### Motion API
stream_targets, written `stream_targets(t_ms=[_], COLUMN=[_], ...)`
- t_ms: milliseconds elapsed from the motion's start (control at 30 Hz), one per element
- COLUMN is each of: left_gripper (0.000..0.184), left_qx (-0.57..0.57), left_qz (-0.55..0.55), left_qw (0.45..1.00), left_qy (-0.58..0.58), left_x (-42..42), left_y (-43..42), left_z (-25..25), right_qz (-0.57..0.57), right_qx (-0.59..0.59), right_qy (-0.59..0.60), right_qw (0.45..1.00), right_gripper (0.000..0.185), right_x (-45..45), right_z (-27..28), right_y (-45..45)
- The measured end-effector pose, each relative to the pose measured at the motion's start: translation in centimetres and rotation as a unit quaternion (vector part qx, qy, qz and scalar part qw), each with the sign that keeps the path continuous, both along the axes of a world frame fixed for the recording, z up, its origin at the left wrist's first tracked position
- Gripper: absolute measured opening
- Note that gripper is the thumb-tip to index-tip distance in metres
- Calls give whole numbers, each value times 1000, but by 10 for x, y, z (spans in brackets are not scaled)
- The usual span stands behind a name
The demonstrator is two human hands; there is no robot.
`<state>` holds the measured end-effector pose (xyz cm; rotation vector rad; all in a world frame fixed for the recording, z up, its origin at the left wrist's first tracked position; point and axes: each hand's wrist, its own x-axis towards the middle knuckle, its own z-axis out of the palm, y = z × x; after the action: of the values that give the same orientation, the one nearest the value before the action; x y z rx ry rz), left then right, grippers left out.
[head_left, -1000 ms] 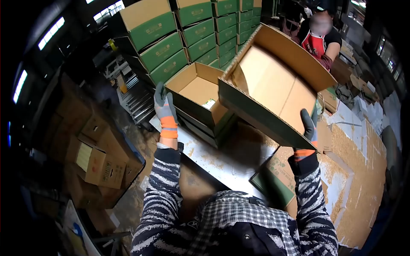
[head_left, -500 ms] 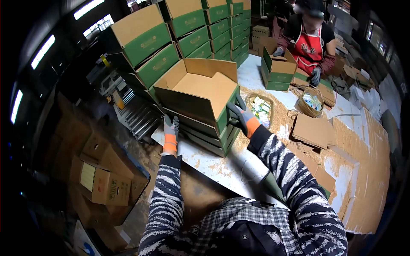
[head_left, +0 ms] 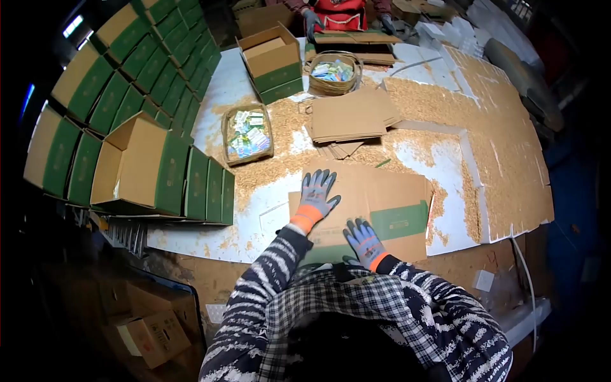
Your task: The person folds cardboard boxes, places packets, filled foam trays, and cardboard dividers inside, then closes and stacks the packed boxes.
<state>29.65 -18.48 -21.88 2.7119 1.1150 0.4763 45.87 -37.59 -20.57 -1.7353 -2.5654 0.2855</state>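
A flat brown cardboard box blank with green printed panels [head_left: 375, 188] lies on the table in front of me. My left hand [head_left: 319, 194], in a grey glove with an orange cuff, rests on its left part with fingers spread. Lower and to the right, my right hand [head_left: 365, 243] touches the blank near its front edge, fingers stretched out. Neither hand holds anything. At the left, an open green-and-brown box [head_left: 172, 172] sits on top of a stack of similar green boxes.
Behind the blank are stacked cardboard sheets [head_left: 350, 118] and two baskets of small packets [head_left: 228, 137] [head_left: 310, 79]. Another open box [head_left: 280, 75] stands farther back. Wood-shaving-like bits [head_left: 420, 95] cover much of the table. Across from me, a person in a red apron [head_left: 340, 16] handles cardboard.
Both my hands have left the open box on the stack and moved right onto the flat blank. My view has turned right and down.
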Motion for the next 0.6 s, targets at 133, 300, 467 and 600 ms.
stream_targets(t_ms=[133, 300, 467, 600], left_gripper=[85, 60, 58, 58], left_qx=[-116, -179, 70, -64], left_qz=[27, -69, -134, -146], left_qw=[982, 980, 988, 987], left_qy=[144, 47, 21, 10], left_x=[43, 48, 69, 67], left_y=[10, 9, 1, 10], left_z=[20, 157, 180, 199], right_qz=[-22, -153, -130, -54], right_qx=[15, 338, 273, 478], right_qy=[182, 108, -70, 74], right_qw=[983, 922, 951, 874], right_gripper=[71, 78, 64, 48], right_x=[60, 168, 186, 142], right_z=[37, 133, 132, 166], right_y=[10, 58, 78, 32])
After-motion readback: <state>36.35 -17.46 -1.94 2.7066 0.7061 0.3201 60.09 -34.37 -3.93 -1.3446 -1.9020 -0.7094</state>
